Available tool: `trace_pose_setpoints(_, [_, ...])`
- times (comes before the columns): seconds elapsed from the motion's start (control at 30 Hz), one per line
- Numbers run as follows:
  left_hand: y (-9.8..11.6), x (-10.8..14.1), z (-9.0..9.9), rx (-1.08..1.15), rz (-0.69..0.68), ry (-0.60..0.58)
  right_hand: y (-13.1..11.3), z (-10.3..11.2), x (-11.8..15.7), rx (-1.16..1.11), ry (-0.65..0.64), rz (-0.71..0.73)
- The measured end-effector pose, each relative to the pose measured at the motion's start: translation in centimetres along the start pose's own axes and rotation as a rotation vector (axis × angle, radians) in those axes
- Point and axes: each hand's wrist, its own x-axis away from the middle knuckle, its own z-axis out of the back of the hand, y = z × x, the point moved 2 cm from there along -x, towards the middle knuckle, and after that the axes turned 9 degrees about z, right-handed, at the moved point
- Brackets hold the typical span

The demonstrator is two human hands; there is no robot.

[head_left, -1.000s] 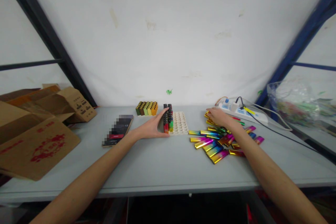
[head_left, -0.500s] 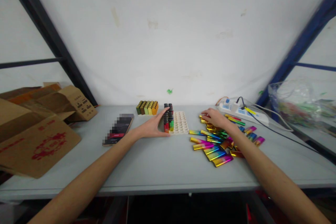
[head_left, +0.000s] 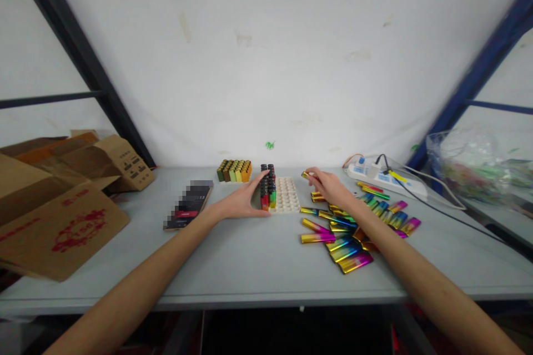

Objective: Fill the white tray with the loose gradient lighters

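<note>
My left hand curves round the left end of a white holed tray, fingers at the back and thumb at the front. Black-topped lighters with red and green bodies stand upright in rows at that end; the holes to the right show bare. Between thumb and fingers of my right hand is a shiny gold-ended lighter, mostly hidden and held above the table, right of the tray. A loose pile of metallic rainbow lighters lies below that hand and forearm.
A block of upright gold-topped pieces stands behind my left hand. A dark flat box, partly pixelated, and open cardboard boxes lie left. A power strip with cables and a clear plastic bag are at right.
My right hand has lifted off the pile and moved left towards the tray, with a lighter in its fingers. Some pile pieces have shifted. My left hand stays at the tray.
</note>
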Motion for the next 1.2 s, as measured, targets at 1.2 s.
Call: trace_pose_setpoints(1.2, [0.1, -0.1, -0.1, -0.004, -0.021, 0.002, -6.6, -2.5, 0.2, -0.466, 0.209, -0.329])
